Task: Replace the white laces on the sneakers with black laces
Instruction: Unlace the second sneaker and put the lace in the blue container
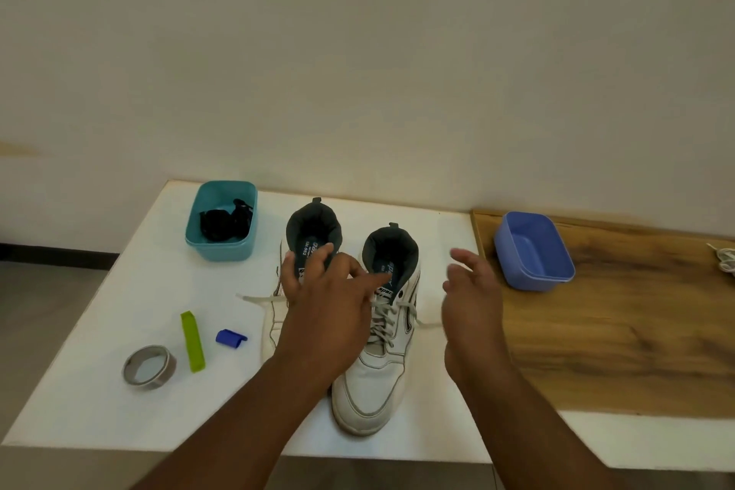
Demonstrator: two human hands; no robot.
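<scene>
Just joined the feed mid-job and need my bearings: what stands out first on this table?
Two white sneakers stand side by side mid-table, still threaded with white laces; the left hand is over them, the right hand open beside them. At the back left, a teal tub holds the black laces. On the wooden surface to the right sits a blue tub.
</scene>
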